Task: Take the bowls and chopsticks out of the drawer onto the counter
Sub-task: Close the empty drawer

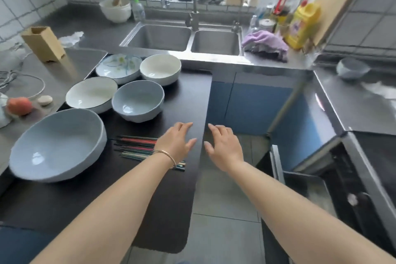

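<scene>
Several bowls stand on the dark counter (107, 199): a large pale-blue bowl (57, 146) nearest, a smaller blue bowl (138, 102), a white dark-rimmed bowl (92, 94), a patterned bowl (119, 67) and a white bowl (160, 68). A bundle of coloured chopsticks (137, 147) lies flat on the counter, partly under my left wrist. My left hand (176, 139) hovers open above the counter's right edge. My right hand (222, 146) is open just beyond that edge, over the floor. The drawer (310, 184) at the lower right is pulled out.
A double steel sink (184, 37) sits behind, with a faucet, bottles (304, 25) and a purple cloth (265, 44) beside it. A wooden holder (44, 44), a peach (19, 106) and a cable lie on the left steel counter. Another blue bowl (352, 68) rests on the right counter.
</scene>
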